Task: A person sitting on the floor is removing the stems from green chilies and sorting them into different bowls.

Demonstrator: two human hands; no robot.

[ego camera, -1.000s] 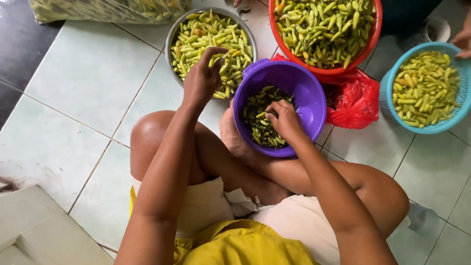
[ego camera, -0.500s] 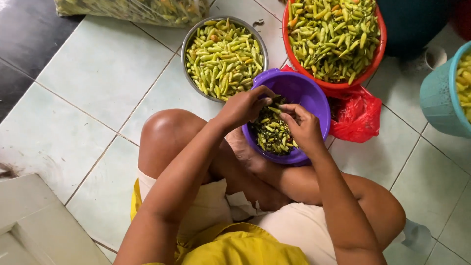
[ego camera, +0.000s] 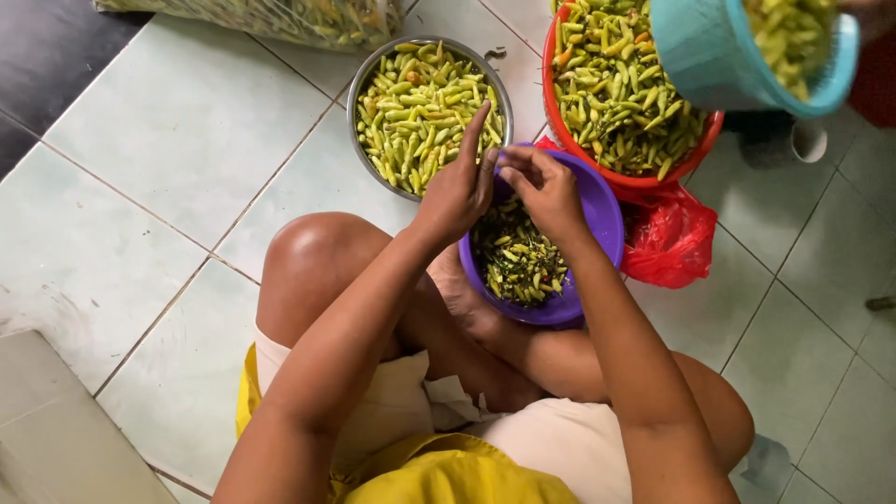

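**Chilli sorting partly done, with plenty left in the bowls**

Both hands meet over the far rim of the purple bowl [ego camera: 546,252], which sits against the person's crossed legs on the tiled floor [ego camera: 177,140]. The left hand [ego camera: 457,187] has its fingers mostly stretched out, thumb side toward the right hand [ego camera: 541,187], whose fingers are curled and pinched together. They seem to be working on one small chilli between them, but the chilli itself is hidden, so I cannot tell for sure what either hand holds.

The purple bowl is about half full of dark green stems and scraps — a fair amount of work looks finished. Just beyond it to the left, the metal bowl [ego camera: 425,107] is full of pale green chillies. Beyond it to the right, touching its rim, the red basin [ego camera: 621,93] is heaped too. Above the red basin a teal basket [ego camera: 737,56] of chillies is tilted — someone else's hand [ego camera: 868,11] is at its edge. A red plastic bag [ego camera: 667,238] lies right beside the purple bowl.
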